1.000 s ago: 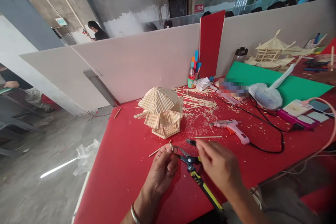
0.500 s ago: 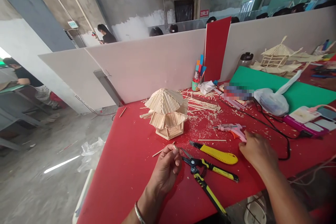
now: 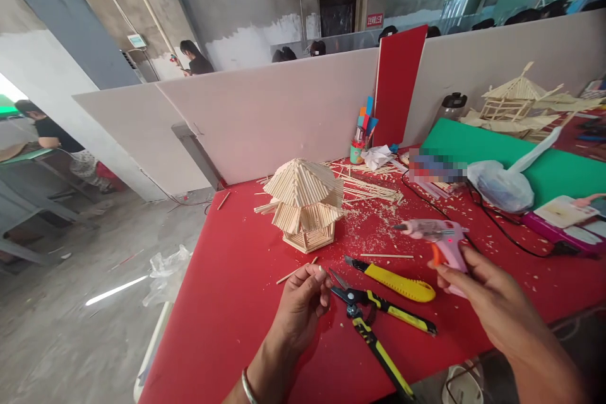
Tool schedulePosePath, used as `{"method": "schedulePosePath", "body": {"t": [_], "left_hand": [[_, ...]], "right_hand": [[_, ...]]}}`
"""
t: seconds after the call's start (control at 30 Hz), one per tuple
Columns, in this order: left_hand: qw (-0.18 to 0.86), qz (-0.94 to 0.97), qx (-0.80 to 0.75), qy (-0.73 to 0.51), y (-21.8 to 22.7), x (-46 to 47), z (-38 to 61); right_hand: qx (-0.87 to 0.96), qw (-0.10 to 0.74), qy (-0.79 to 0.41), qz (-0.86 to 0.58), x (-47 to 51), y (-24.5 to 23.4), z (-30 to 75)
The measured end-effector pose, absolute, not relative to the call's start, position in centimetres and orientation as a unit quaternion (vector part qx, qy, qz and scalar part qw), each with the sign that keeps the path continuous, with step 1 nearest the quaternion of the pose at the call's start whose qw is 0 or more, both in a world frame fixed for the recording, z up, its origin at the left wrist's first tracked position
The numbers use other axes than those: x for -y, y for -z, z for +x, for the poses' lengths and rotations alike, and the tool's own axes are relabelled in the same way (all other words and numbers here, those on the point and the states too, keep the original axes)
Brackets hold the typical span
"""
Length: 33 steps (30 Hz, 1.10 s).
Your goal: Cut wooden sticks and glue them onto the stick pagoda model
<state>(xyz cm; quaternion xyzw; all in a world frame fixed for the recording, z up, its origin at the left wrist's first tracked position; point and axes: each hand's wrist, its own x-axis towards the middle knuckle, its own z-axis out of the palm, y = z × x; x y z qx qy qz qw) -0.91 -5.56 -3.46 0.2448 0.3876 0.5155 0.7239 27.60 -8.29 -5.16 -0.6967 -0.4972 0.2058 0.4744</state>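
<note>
My left hand (image 3: 303, 306) rests on the red table (image 3: 227, 303) with its fingertips pinched on a short wooden stick piece. My right hand (image 3: 492, 303) grips the handle of a white and pink glue gun (image 3: 435, 237), lifted off the table with its nozzle pointing left. Between my hands lie black and yellow cutting pliers (image 3: 374, 322) and a yellow utility knife (image 3: 392, 281). A small pavilion model made of wooden sticks (image 3: 305, 202) stands beyond my left hand.
Loose sticks (image 3: 369, 186) and shavings litter the table behind the model. A cup of tools (image 3: 360, 139), a plastic bag (image 3: 502, 186), a green sheet (image 3: 544, 164) and another stick model (image 3: 516, 101) lie to the right. Grey partition boards (image 3: 284, 113) back the table. People sit beyond.
My right hand moved right from the pliers, took hold of the glue gun and lifted it off the table. My left hand stayed put with its stick piece.
</note>
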Motion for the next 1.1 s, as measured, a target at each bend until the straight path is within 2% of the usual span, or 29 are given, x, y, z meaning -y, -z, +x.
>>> {"method": "schedulePosePath", "body": {"t": [0.07, 0.17, 0.4, 0.53, 0.73, 1.1], "left_hand": [[0.714, 0.266, -0.397, -0.512, 3.5, 5.6, -0.8], [0.697, 0.295, -0.402, -0.516, 3.5, 5.7, -0.8], [0.692, 0.286, -0.403, -0.527, 3.4, 5.7, -0.8], [0.683, 0.304, -0.414, -0.519, 3.3, 5.8, -0.8], [0.66, 0.323, -0.44, -0.516, 3.6, 5.7, -0.8], [0.63, 0.349, -0.479, -0.503, 3.3, 5.9, -0.8]], "right_hand": [[0.507, 0.45, -0.318, -0.662, 9.0, 3.8, 25.5], [0.554, 0.438, -0.285, -0.648, 9.6, 2.4, 22.5], [0.643, 0.378, 0.005, -0.666, 9.2, 2.0, 18.6], [0.66, 0.358, 0.099, -0.653, 9.0, 2.3, 18.4], [0.664, 0.349, 0.135, -0.647, 8.9, 2.4, 18.3], [0.674, 0.348, 0.126, -0.639, 8.8, 2.6, 18.4]]}}
